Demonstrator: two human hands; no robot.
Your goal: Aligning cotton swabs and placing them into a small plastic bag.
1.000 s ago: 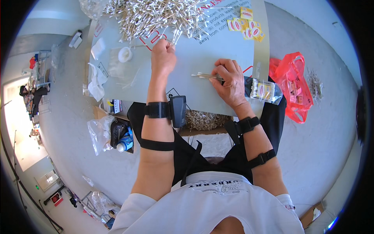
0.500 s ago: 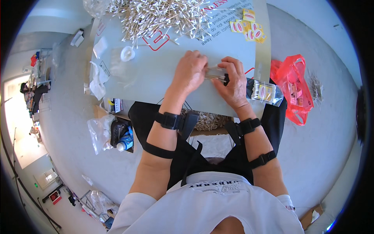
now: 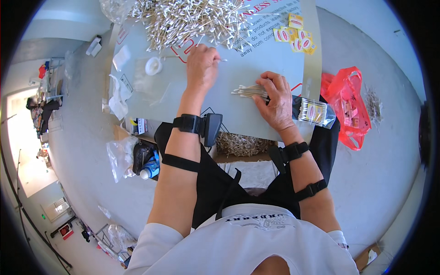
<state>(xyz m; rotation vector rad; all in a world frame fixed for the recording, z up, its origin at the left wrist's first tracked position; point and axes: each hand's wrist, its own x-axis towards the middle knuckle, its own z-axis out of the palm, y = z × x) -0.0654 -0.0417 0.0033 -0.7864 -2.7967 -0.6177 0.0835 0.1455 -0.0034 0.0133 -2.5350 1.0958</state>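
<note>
My left hand point(image 3: 202, 68) is closed just below a big heap of cotton swabs point(image 3: 183, 23), and a single cotton swab point(image 3: 223, 60) pokes out past its fingers to the right. Farther right and nearer to me, my right hand point(image 3: 276, 100) rests low on the table, its thumb and fingers round one end of a small bundle of cotton swabs point(image 3: 246, 91). The loose ends of that bundle fan out toward the left. Beside the right wrist lies a clear pack of cotton swabs point(image 3: 314, 112) with a yellow label.
Small yellow cards point(image 3: 295, 34) lie at the table's far right. A round white lid point(image 3: 153, 66) and crumpled white tissue point(image 3: 119, 98) are on the left. Off the right edge hangs a red plastic bag point(image 3: 350, 107). Under the table sits a box of swabs point(image 3: 243, 144).
My left hand has moved away from my right, up and left toward the heap. The bundle's left ends are now uncovered, while the right hand stays nearly in place.
</note>
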